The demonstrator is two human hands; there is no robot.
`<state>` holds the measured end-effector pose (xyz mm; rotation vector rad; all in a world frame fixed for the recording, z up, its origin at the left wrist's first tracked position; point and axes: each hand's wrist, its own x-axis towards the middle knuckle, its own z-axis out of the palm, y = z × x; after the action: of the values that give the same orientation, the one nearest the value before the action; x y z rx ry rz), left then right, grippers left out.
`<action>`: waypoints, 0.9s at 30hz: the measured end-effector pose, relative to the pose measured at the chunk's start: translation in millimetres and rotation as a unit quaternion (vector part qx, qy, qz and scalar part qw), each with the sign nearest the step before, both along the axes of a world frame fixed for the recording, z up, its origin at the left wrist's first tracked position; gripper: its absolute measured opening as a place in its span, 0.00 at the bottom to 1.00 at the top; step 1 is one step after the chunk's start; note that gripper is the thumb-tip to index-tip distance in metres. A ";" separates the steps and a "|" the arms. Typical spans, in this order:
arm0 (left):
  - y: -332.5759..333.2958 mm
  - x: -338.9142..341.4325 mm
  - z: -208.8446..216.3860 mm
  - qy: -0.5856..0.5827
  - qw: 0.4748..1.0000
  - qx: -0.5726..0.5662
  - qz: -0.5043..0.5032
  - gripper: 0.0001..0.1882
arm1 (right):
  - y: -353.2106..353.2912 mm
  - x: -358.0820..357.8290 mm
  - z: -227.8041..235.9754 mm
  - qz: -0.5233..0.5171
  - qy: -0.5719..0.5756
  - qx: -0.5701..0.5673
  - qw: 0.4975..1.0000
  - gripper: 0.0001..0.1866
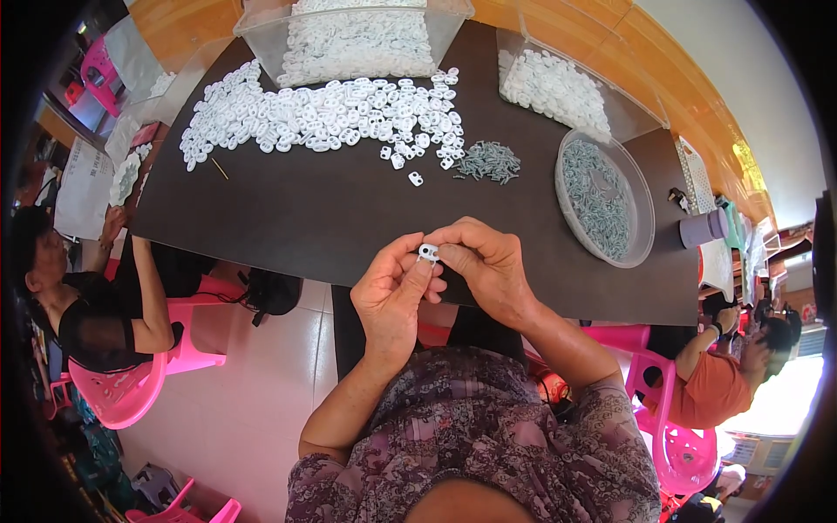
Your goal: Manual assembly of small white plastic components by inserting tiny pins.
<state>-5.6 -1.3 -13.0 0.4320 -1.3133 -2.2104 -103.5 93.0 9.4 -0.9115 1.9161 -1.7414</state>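
Between my two hands, just over the table's near edge, is a small white plastic piece with holes (428, 252). My left hand (394, 283) pinches it between thumb and fingers from the left. From the right, my right hand (488, 266) has its thumb and forefinger closed at the same piece; whether a small screw is in those fingertips is hidden. Beyond my hands lies a single loose white piece (415, 179). A spread pile of like white pieces (323, 118) covers the far left of the table, with a small heap of grey screws (488, 162) beside it.
A clear bin (261, 39) of white pieces stands at the back, another clear bin (641, 105) at the back right. Right of centre sits a round tub (647, 231) of screws, near a purple-grey cup (703, 228). People sit on pink chairs at both sides.
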 end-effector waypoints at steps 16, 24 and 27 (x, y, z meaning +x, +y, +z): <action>-0.4 -0.1 5.7 0.034 0.998 0.043 0.025 0.13 | 3.1 9.4 -4.4 -0.025 0.229 -0.032 0.973 0.19; -4.0 4.1 1.0 0.018 0.999 0.003 0.027 0.12 | 2.7 9.9 -5.2 -0.044 0.266 -0.032 0.962 0.17; -4.2 3.8 -3.2 0.040 0.998 -0.022 0.032 0.12 | 2.6 11.1 -5.1 -0.044 0.259 -0.036 0.964 0.17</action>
<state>-1.8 -5.5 -16.2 0.3598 -1.2867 -2.1202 -92.4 95.6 4.3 -1.4434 2.2470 -1.7524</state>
